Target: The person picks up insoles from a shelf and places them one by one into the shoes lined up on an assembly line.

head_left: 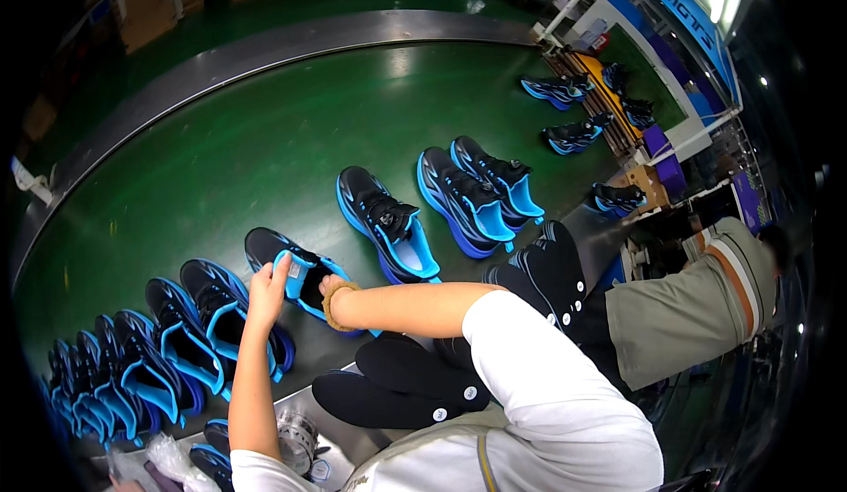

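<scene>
A black sneaker with blue lining [265, 243] sits on the green belt in front of me. My left hand [268, 291] pinches its tongue [296, 277], thumb on top, and pulls it up so the collar gapes. My right hand [330, 287] reaches into the opening, a brown fuzzy band [338, 307] round the wrist. Its fingers are hidden inside the shoe, so what they hold cannot be made out. Under my right forearm lie black insoles [388, 397] with round white stickers. More insoles [556, 267] are fanned out farther right.
To the left stands a row of several matching sneakers [181, 342]. On the right are a single sneaker [388, 227] and a pair [454, 194]. A clear plastic cup [296, 435] stands near my left arm. A co-worker [697, 315] stands at right, beside the conveyor.
</scene>
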Available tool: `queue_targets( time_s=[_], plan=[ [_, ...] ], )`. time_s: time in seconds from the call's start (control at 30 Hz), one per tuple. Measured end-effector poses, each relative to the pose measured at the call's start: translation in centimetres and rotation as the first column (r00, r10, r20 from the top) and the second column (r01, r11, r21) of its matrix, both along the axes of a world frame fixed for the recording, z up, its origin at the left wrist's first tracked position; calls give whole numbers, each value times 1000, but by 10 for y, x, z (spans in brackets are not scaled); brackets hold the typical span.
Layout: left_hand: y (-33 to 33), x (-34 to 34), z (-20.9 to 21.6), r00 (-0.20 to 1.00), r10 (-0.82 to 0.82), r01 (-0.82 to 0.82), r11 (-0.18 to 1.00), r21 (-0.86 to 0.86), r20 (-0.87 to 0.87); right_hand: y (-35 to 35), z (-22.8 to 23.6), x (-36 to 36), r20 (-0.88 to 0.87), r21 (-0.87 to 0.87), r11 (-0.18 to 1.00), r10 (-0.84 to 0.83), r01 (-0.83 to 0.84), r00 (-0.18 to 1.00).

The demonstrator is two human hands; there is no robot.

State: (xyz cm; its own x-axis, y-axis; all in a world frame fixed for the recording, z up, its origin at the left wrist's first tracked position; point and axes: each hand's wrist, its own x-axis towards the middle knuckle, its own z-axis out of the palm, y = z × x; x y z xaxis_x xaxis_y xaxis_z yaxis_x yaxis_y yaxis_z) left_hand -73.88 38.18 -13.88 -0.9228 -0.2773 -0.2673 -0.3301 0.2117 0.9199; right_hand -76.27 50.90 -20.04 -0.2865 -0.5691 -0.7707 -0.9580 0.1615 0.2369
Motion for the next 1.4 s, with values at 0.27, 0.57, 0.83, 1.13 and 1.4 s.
queue_targets(
  time_s=[0.27,0.57,0.83,1.13,1.4],
  plan=[
    [-9,-2,-14,965,263,-262,960,-97,2,7,17,-18,119,-49,938,347,-343,930],
    [0,-1,3,911,-312,-63,540,-839,-270,16,85,0,471,-12,937,-304,350,828],
    [7,18,10,905,-387,63,535,-843,-178,106,79,55,464,-861,152,-154,485,873],
    [20,31,12,935,-336,-33,227,-973,-111,112,75,68,489,-865,40,-147,499,860],
    [30,4,-12,966,-231,101,-88,-991,119,157,109,86,567,-750,114,-399,652,721]
  ],
)
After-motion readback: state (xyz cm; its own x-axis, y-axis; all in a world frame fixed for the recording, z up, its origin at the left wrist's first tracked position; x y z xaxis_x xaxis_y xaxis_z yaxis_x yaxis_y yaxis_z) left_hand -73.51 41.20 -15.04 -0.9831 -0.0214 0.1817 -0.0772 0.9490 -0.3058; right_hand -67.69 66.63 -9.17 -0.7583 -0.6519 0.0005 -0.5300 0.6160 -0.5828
